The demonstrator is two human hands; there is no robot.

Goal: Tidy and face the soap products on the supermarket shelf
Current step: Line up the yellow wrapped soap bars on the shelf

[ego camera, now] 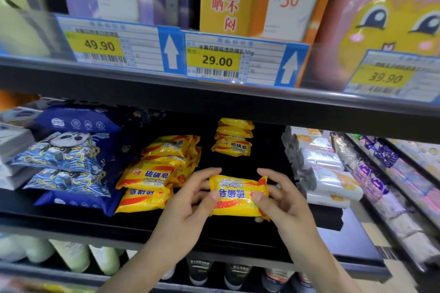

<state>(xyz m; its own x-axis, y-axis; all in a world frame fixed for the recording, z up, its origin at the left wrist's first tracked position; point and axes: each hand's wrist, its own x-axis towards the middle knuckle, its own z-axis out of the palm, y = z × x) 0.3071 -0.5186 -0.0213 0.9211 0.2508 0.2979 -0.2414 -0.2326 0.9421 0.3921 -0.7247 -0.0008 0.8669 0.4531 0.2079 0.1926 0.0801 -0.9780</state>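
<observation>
I hold one yellow sulfur soap bar (238, 194) between both hands, just above the black shelf (133, 221); its label reads upside down. My left hand (190, 202) grips its left end, thumb on the front face. My right hand (283, 200) grips the right end the same way. To the left lies an untidy pile of the same yellow soap bars (157, 171), some tilted, one with its label upside down. A small neat stack of yellow soaps (233, 138) stands further back on the shelf.
Blue panda-print packs (64, 162) fill the shelf's left side. White wrapped soap packs (326, 173) line the right. An upper shelf edge with price tags (214, 59) hangs overhead. Bottles (71, 254) stand on the shelf below.
</observation>
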